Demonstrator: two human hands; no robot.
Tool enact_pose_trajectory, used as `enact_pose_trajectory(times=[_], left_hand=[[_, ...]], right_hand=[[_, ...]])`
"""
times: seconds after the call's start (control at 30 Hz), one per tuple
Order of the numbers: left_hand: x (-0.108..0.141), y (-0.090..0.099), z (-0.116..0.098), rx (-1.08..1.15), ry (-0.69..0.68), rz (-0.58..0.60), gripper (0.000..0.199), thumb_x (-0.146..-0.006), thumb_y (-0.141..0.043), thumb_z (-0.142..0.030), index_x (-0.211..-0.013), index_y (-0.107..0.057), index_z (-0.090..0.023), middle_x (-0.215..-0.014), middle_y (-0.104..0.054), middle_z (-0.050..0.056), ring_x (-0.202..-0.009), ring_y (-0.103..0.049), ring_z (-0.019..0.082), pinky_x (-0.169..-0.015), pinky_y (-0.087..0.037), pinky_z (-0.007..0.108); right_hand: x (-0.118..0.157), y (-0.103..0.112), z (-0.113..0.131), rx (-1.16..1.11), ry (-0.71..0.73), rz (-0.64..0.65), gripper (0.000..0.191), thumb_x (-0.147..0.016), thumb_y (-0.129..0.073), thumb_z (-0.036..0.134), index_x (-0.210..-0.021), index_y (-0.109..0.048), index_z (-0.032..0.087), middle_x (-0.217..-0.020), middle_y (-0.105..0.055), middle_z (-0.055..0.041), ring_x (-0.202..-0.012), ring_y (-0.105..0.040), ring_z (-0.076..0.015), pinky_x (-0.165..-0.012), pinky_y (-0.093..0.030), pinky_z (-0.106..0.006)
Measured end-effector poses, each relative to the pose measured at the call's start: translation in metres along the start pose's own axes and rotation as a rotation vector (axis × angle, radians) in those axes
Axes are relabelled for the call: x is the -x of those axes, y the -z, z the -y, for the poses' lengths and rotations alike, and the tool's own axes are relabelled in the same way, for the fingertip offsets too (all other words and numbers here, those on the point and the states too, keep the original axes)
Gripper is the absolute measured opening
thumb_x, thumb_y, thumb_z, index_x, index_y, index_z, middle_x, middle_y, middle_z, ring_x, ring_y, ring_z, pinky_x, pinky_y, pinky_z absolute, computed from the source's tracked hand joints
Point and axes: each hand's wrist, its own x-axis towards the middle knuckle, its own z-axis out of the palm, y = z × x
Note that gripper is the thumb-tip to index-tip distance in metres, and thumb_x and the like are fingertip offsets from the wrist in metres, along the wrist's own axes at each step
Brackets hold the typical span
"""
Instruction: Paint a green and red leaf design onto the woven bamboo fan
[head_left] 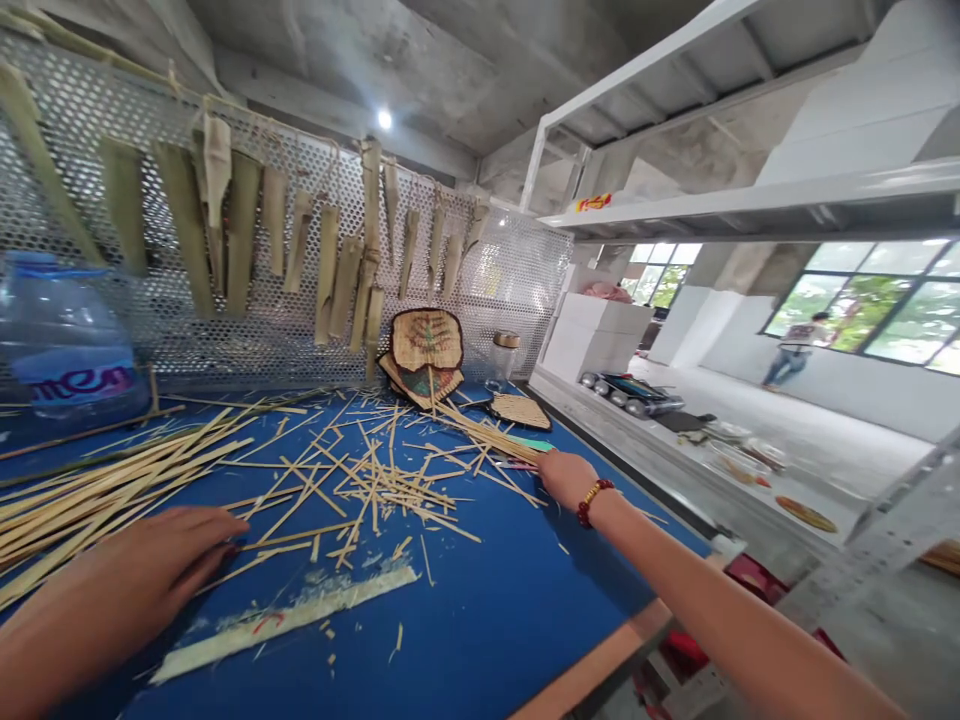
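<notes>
So, right hand (pixel 571 478): fingers pressed together against the near end of a bundle of bamboo strips (pixel 487 432); pinch or mere touch, impossible to tell from this angle.
Bundle's lie: long axis slanting away from the hand, up and to the left across a blue tabletop (pixel 525 560), far end pointing toward a woven fan (pixel 426 340).
Nearer hand: the right, a red bead bracelet (pixel 594 502) at its wrist; the left well apart from the bundle.
Left hand (pixel 142 565): flat and open on the tabletop, fingertips just beside a heap of long bamboo splints (pixel 90 510); no hold visible.
Between the hands: criss-crossed bamboo slivers (pixel 382 480), with a pale flat strip (pixel 285 618) lying nearer the table's front edge.
Beyond the bundle: a small woven panel (pixel 520 410), close to its far side.
Far left: a large plastic water bottle (pixel 64 340), below a perforated metal screen (pixel 285 140) hung with dried bamboo sheaths (pixel 244 230).
</notes>
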Motion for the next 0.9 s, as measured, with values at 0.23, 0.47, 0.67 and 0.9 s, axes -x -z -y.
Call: enact_pose_trajectory(times=[0.23, 0.47, 0.67, 0.9], left_hand=[[-0.001, 0.028, 0.004, -0.096, 0.026, 0.028, 0.039, -0.093, -0.036, -0.039, -0.099, -0.071, -0.022, -0.105, -0.073, 0.001, -0.103, -0.061, 0.022, -0.097, -0.038, 0.034], [-0.016, 0.016, -0.030, -0.230, -0.031, 0.037, 0.032, -0.090, -0.037, -0.033, -0.077, -0.063, -0.020, -0.083, -0.068, 0.010, -0.085, -0.060, 0.028, -0.078, -0.040, 0.039], [-0.017, 0.017, -0.020, -0.197, 0.036, 0.051, 0.031, -0.090, -0.039, -0.039, -0.077, -0.061, -0.020, -0.083, -0.068, 0.009, -0.083, -0.061, 0.028, -0.071, -0.038, 0.037], [-0.022, 0.019, -0.023, -0.249, 0.083, 0.115, 0.029, -0.089, -0.032, -0.024, -0.074, -0.057, -0.021, -0.085, -0.070, 0.012, -0.083, -0.063, 0.028, -0.070, -0.038, 0.037]], right_hand=[[0.018, 0.011, -0.006, -0.013, 0.027, -0.028, 0.021, -0.085, -0.049, 0.013, -0.097, -0.066, 0.013, -0.100, -0.070, -0.0187, -0.092, -0.069, -0.0312, -0.070, -0.046, -0.034], [0.039, 0.038, -0.048, -0.549, 0.165, 0.188, 0.025, -0.085, -0.038, 0.012, -0.095, -0.060, 0.020, -0.066, -0.063, -0.0024, -0.050, -0.057, -0.0138, -0.051, -0.038, -0.023], [0.020, 0.051, -0.058, -0.584, 0.200, 0.141, 0.030, -0.089, -0.043, 0.029, -0.100, -0.068, 0.018, -0.072, -0.062, -0.0042, -0.054, -0.049, -0.0115, -0.051, -0.034, -0.023], [0.031, 0.070, -0.068, -0.487, 0.198, 0.248, 0.017, -0.082, -0.050, 0.030, -0.087, -0.060, 0.017, -0.068, -0.064, -0.0038, -0.056, -0.060, -0.0156, -0.055, -0.043, -0.024]])
